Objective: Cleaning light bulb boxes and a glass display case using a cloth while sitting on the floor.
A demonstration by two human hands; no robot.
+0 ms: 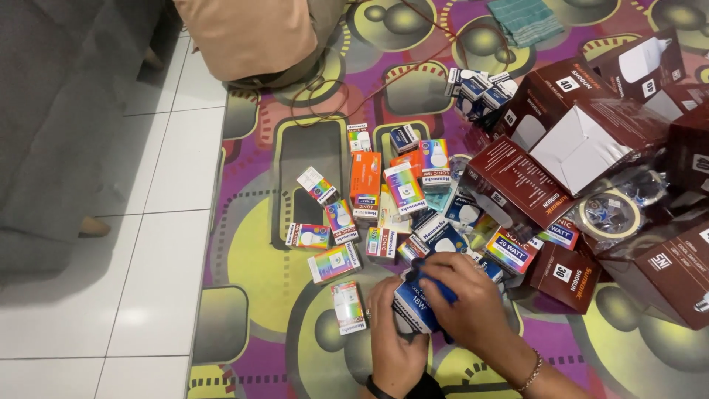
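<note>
We see both hands clamped on one blue-and-white bulb box [412, 304], low centre over the patterned mat [258, 258]. Left hand [394, 332] grips it from below-left, right hand [473, 303] covers the top, holding a blue marker [436, 284] against it. Box long axis runs diagonally, upper end pointing toward the box pile [399, 207].

Head view, steeply downward (close)

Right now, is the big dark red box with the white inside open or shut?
Open. The dark red box lies tipped among the other boxes with its flaps spread, and its white inner faces show.
</note>
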